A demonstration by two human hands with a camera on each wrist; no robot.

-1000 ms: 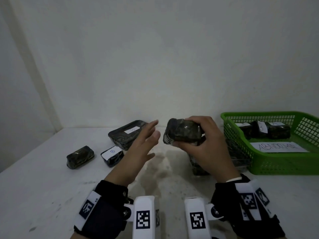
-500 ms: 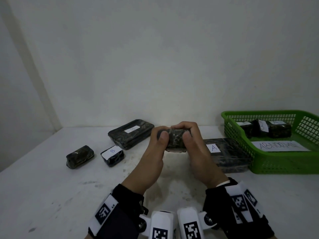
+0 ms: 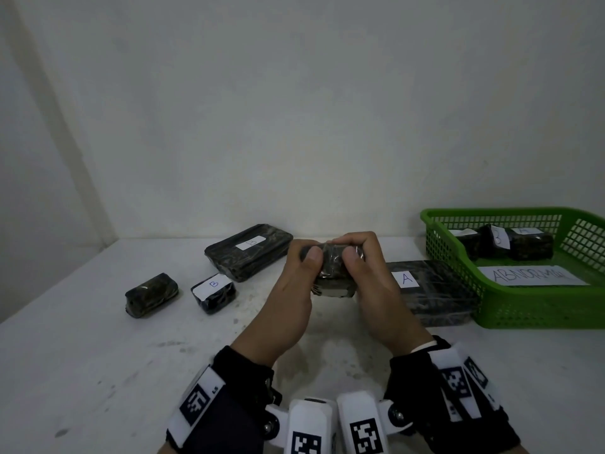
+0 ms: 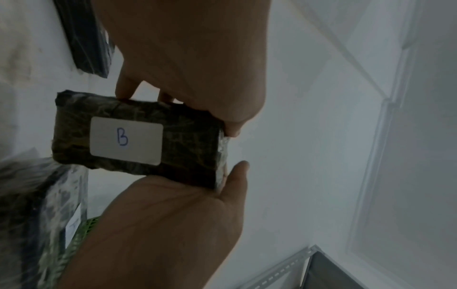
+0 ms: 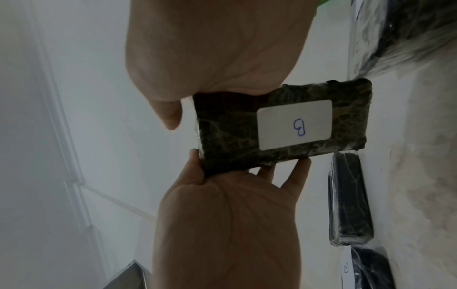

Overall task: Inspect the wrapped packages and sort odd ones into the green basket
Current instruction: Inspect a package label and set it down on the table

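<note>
I hold a small dark wrapped package (image 3: 332,273) in both hands above the middle of the white table (image 3: 98,371). My left hand (image 3: 304,257) grips its left end, thumb on top. My right hand (image 3: 355,253) grips its right end the same way. In the left wrist view the package (image 4: 138,140) shows a white label marked B on its underside, with my left hand (image 4: 197,93) above it. The right wrist view shows the same label on the package (image 5: 284,125) under my right hand (image 5: 222,78). The green basket (image 3: 523,309) stands at the right.
The basket holds dark packages (image 3: 510,245) and a paper reading ABNORMAL (image 3: 530,275). A large package marked A (image 3: 432,290) lies against the basket. Left of my hands lie a large package marked B (image 3: 248,252), a small one marked B (image 3: 214,291) and an unlabelled one (image 3: 151,294).
A second ago only my right hand held the package, with the left hand open beside it. The left hand has since taken hold of the other end; the package now lies level between both.
</note>
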